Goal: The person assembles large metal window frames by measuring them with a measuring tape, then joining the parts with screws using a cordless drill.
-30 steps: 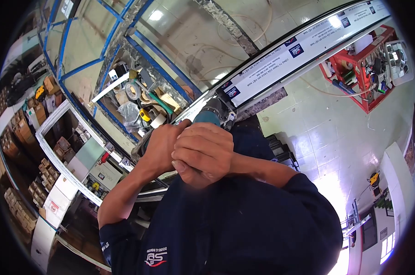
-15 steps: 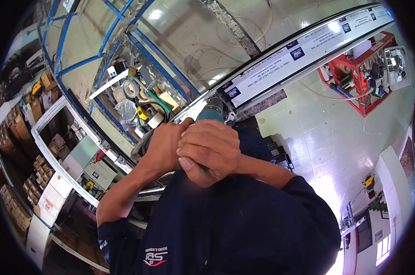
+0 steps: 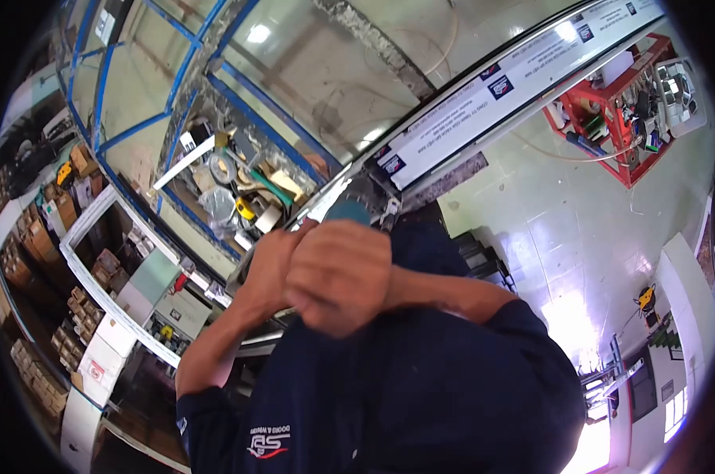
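A teal power drill [image 3: 348, 210] points away from my body, its dark front end against the metal profile. My right hand [image 3: 340, 272] is closed over the back of the drill, blurred by motion. Pressed against it on the left, my left hand [image 3: 269, 259] is also closed round the drill, its fingers partly hidden. The drill's grip and tip are hidden. Just beyond runs a long profile [image 3: 444, 130] covered in white printed film, slanting up to the right.
Left of the profile, a blue-edged frame [image 3: 266, 110] bears tape rolls, a yellow tape measure [image 3: 245, 208] and a green-handled tool [image 3: 270, 188]. A red tool stand [image 3: 610, 110] with a clear bin [image 3: 680, 99] stands right. Stacked boxes [image 3: 37, 229] line the far left.
Both hands and the drill have shifted slightly left and toward my body in the view. The right hand has become blurred. The surroundings have shifted a little with my head.
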Available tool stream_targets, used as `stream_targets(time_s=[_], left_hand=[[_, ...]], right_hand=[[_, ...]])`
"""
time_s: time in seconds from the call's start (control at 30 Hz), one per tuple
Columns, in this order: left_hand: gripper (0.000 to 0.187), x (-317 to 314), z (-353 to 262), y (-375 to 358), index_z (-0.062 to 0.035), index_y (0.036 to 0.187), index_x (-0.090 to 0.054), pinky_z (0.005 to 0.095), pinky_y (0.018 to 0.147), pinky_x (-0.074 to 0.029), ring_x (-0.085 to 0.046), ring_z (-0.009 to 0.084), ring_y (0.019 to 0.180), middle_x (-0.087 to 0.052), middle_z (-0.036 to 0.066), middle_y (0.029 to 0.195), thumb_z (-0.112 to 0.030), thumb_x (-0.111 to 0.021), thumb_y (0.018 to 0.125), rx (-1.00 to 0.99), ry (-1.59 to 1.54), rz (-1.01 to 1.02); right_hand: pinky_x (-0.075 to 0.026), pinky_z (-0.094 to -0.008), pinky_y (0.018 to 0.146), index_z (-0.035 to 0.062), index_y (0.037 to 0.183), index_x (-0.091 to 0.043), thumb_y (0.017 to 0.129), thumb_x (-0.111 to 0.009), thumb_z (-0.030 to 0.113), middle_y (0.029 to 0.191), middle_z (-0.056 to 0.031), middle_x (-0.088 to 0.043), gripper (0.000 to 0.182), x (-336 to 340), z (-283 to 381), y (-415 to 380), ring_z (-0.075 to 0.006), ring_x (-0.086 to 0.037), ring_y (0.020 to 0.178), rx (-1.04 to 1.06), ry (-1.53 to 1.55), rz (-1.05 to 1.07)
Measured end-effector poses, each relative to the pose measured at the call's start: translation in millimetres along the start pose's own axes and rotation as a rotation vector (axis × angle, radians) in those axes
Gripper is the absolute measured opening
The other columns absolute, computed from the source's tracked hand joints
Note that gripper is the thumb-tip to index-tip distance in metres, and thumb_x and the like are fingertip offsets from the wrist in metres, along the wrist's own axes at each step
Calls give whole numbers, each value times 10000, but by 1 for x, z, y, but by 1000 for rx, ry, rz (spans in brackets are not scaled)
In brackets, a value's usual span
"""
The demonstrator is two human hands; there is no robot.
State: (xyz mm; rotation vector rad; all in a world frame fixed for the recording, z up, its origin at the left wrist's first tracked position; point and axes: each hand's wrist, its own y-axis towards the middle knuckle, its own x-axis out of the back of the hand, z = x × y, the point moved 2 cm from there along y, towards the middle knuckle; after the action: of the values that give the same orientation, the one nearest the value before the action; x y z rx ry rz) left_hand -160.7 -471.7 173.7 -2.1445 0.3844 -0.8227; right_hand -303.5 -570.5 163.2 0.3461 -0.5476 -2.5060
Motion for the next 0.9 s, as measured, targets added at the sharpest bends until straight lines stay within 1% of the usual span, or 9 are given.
stream_targets(time_s=[0.1, 0.17, 0.27, 0.3, 0.43, 0.5, 0.6, 0.7, 0.9], left_hand=[[420, 20, -17, -27, -40, 1125, -657, 503, 673, -543, -699, 439, 772, -716, 198, 843, -280, -749, 794, 64, -135, 28], [431, 34, -39, -45, -43, 1124, -656, 496, 664, -540, -704, 419, 773, -715, 167, 873, -301, -759, 794, -57, -130, -59], [456, 33, -45, -59, -47, 1144, -664, 487, 653, -537, -701, 402, 770, -697, 138, 896, -313, -770, 789, -103, -125, -62], [459, 25, -40, -61, -46, 1146, -668, 488, 654, -537, -700, 404, 769, -692, 140, 886, -313, -772, 788, -103, -105, -64], [462, 1, -32, -69, -34, 1141, -692, 486, 673, -549, -714, 405, 791, -730, 157, 947, -317, -778, 786, -48, -113, 1], [462, -10, -33, -76, -30, 1141, -698, 482, 680, -555, -720, 403, 798, -744, 165, 966, -317, -777, 789, -47, -124, -17], [469, -23, -34, -82, -26, 1153, -701, 478, 679, -561, -725, 405, 793, -753, 174, 966, -315, -776, 791, -117, -134, -83], [478, -34, -28, -82, -22, 1163, -699, 483, 671, -560, -721, 413, 778, -747, 181, 933, -314, -772, 792, -142, -163, -95], [480, -41, -25, -83, 17, 1161, -685, 509, 665, -550, -708, 447, 782, -721, 222, 848, -301, -721, 803, -37, -214, -117]], right_hand=[[-608, -416, 754, 17, 931, -690, 806, -797, 202, 895, -100, -671, 248, -7, 24, 17, -295, -709, 799, 26, 61, 60], [-610, -410, 768, 25, 966, -688, 813, -818, 266, 922, -92, -660, 313, -6, 31, 24, -292, -703, 822, 36, 121, 158], [-612, -402, 780, 33, 972, -681, 807, -836, 335, 932, -86, -656, 377, -6, 42, 14, -291, -699, 839, 22, 103, 178], [-613, -402, 780, 34, 965, -677, 804, -838, 340, 928, -87, -656, 381, -6, 41, 10, -291, -699, 836, 19, 114, 192], [-620, -406, 785, 37, 939, -667, 796, -842, 355, 918, -94, -660, 390, -4, 45, -9, -290, -702, 829, -15, 135, 241], [-624, -409, 790, 37, 927, -664, 796, -839, 350, 917, -97, -665, 381, -2, 48, -15, -289, -704, 828, -35, 136, 258], [-630, -411, 794, 35, 911, -664, 798, -829, 329, 915, -99, -672, 355, 0, 52, -23, -288, -708, 828, -51, 132, 284], [-633, -413, 793, 34, 894, -665, 798, -819, 310, 910, -98, -676, 330, 1, 55, -29, -287, -709, 824, -44, 125, 302], [-636, -417, 785, 33, 882, -666, 790, -806, 290, 895, -96, -674, 307, 1, 54, -34, -288, -705, 807, -32, 115, 307]])
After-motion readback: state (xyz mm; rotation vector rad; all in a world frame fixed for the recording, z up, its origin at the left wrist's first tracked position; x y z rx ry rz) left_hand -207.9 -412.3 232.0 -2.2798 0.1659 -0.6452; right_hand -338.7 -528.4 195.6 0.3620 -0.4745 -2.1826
